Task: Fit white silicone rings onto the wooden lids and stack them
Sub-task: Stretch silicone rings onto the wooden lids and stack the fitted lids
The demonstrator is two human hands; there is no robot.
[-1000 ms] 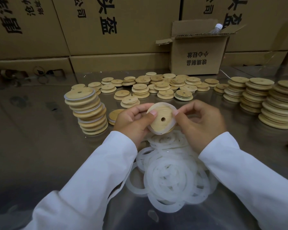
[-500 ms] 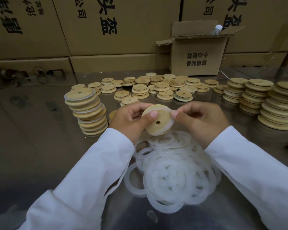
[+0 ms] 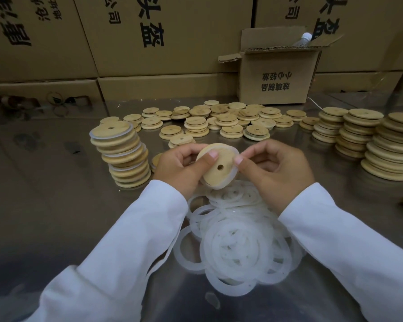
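My left hand [image 3: 179, 166] and right hand [image 3: 277, 168] pinch the lid [image 3: 216, 168] at 9 and 3 o'clock, ring [image 3: 235, 169] around its rim.

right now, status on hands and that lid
Left hand and right hand both gripping round wooden lid, white silicone ring showing around its rim. Ringed stack left. Nothing in the way.

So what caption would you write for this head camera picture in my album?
Two hands, left hand and right hand, press a white ring onto a wooden lid above a pile of rings.
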